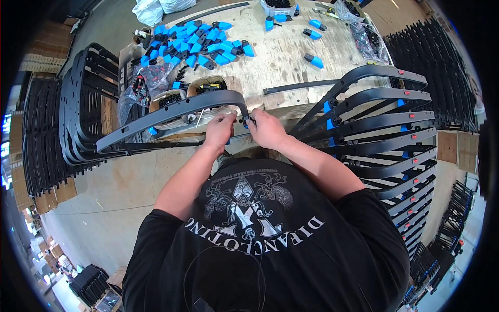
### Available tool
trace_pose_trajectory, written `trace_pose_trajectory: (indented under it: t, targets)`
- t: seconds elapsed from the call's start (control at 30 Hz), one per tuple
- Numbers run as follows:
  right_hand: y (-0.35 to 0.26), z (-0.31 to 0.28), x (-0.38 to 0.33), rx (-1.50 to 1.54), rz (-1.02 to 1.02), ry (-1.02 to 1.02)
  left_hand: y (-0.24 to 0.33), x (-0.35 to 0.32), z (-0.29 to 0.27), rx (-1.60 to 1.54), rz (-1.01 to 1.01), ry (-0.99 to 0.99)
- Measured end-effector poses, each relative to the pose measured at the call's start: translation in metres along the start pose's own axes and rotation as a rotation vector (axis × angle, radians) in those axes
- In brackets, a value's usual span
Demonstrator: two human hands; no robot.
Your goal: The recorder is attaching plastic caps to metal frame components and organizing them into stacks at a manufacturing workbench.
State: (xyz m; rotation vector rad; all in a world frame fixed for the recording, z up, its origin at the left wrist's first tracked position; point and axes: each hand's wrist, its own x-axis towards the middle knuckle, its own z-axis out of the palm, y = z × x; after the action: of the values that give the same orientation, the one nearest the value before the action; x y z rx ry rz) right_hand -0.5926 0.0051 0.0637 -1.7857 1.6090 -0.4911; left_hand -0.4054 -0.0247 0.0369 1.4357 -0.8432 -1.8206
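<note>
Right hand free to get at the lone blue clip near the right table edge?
Probably not yet: the right hand and left hand are both on the curved black frame. The blue clip itself lies unobstructed on the table.

Scattered blue-and-black clips (200,44) across wooden table (280,62). Clear plastic bags (366,36) of black parts at table's far right. Two round tubs (169,101) of small black hardware near table's front edge. Stacked black frames (387,130) on right, more stacked frames (78,109) on left.
</note>
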Motion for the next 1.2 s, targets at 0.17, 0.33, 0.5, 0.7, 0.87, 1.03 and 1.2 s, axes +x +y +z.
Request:
trace_pose_trajectory:
  t: [0.17, 0.33, 0.5, 0.7, 0.87, 1.03, 1.2]
  targets:
    - [0.003, 0.003, -0.001, -0.001, -0.003, 0.013, -0.008, 0.006, 0.005, 0.177, -0.143, -0.007]
    - [0.003, 0.003, -0.003, 0.001, -0.024, 0.028, -0.012, 0.000, -0.005, 0.083, 0.080, 0.006]
    - [0.004, 0.004, -0.001, -0.030, -0.013, 0.011, -0.009, 0.006, 0.001, 0.127, -0.186, 0.018]
    - [0.003, 0.008, -0.001, -0.040, -0.052, 0.041, -0.005, 0.002, 0.004, 0.253, 0.128, -0.051]
    - [0.002, 0.010, -0.003, -0.031, -0.052, 0.050, -0.018, -0.001, 0.016, 0.290, -0.035, 0.105]
    - [0.005, 0.007, -0.003, -0.041, -0.015, 0.044, -0.028, 0.005, 0.018, 0.228, -0.091, 0.035]
    - [0.000, 0.008, -0.003, -0.022, -0.016, 0.040, -0.029, 0.005, 0.006, 0.253, 0.039, 0.000]
